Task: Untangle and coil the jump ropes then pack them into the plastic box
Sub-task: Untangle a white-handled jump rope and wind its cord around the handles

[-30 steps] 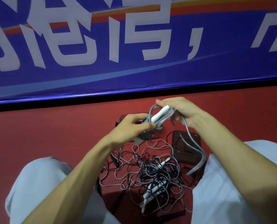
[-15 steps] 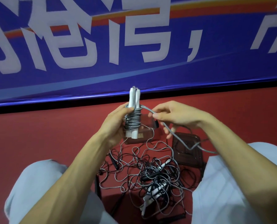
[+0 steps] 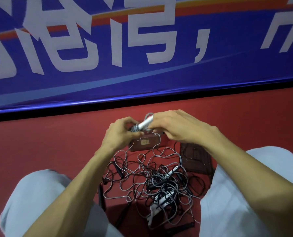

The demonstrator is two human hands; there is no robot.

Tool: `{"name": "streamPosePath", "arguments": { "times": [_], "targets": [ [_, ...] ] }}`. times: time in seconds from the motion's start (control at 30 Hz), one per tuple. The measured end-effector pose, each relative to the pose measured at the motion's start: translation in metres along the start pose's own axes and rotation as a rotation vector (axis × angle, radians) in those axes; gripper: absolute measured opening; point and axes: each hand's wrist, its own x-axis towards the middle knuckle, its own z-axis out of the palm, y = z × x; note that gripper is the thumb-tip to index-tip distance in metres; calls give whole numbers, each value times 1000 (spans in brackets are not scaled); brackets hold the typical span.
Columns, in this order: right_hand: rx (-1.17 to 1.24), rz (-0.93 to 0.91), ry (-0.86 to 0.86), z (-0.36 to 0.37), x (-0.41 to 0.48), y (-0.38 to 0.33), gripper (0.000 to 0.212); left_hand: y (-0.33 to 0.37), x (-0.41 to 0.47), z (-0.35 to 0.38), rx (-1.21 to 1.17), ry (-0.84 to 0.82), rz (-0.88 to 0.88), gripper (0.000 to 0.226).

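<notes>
The left hand (image 3: 119,136) gripped the coiled grey jump rope (image 3: 143,125) at its lower end, thumb and curled fingers pinching the tight grey windings. The right hand (image 3: 178,129) closed over the upper end, fingers bent round the white plastic handles that stuck out of the coil. Its fingertips were hidden behind the bundle, so how the loose end was held could not be made out. The bundle was tilted, held in the air just above the far edge of the small brownish translucent plastic box (image 3: 144,145), which sat on the red floor (image 3: 39,142) with both hands covering its far rim. What lay inside the box was unclear.

A thin grey strand ran down from the hands across the box into the tangled heap of grey and black jump ropes (image 3: 152,183) nearer the person. White handles (image 3: 162,200) and a black handle (image 3: 118,170) lay buried in the heap.

Just right of the box lay a dark ribbed translucent plastic panel (image 3: 196,160), partly hidden by the right forearm.

Knees in pale grey trousers (image 3: 39,202) flanked the heap, cut off at the bottom edge. Beyond the floor hung a blue banner with large white characters (image 3: 142,74).
</notes>
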Motion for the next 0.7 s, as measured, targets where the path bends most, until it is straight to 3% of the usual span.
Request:
{"name": "streamPosePath", "arguments": {
  "times": [0.1, 0.23, 0.37, 0.53, 0.63, 0.7],
  "targets": [
    [28, -38, 74, 8, 3, -3, 25, 4, -4, 3, 143, -130, 58, 25],
    [102, 18, 221, 17, 5, 2, 9, 5, -9, 10, 310, -269, 285, 35],
    [258, 184, 335, 20, 5, 5, 8, 8, -12, 11, 356, -241, 395, 27],
    [419, 503, 383, 22, 8, 15, 22, 17, -19, 10, 84, -275, 337, 25],
    [540, 544, 312, 25, 10, 21, 33, 23, -22, 11, -112, -250, 256, 17],
    [553, 531, 262, 26, 11, 24, 21, 23, -21, 10, -204, -240, 214, 13]
  ]
}}
